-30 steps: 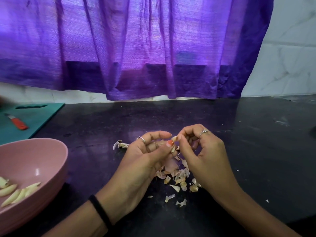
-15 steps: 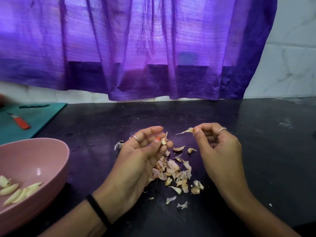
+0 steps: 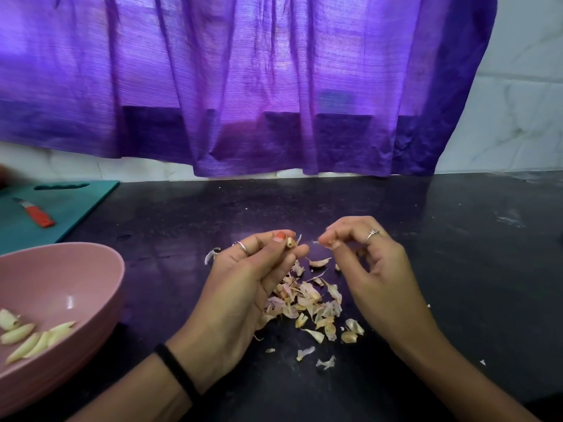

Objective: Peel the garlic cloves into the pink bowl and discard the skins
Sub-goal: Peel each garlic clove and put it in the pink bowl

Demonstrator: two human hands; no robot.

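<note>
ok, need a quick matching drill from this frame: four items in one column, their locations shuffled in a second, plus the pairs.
Items:
1. peeled cloves
2. red-handled knife
3. skins
4. clove being peeled

Locations:
A. on the teal cutting board
B. pinched in the left hand
C. inside the pink bowl
D. piled on the black counter between the hands

Pairs: 1-C, 2-A, 3-D, 4-B

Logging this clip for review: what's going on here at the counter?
A person is peeling garlic over a black counter. The left hand pinches a garlic clove at its fingertips; the right hand pinches a thin bit of skin beside it. Loose skins lie piled under the hands. The pink bowl, at left, holds several peeled cloves.
</note>
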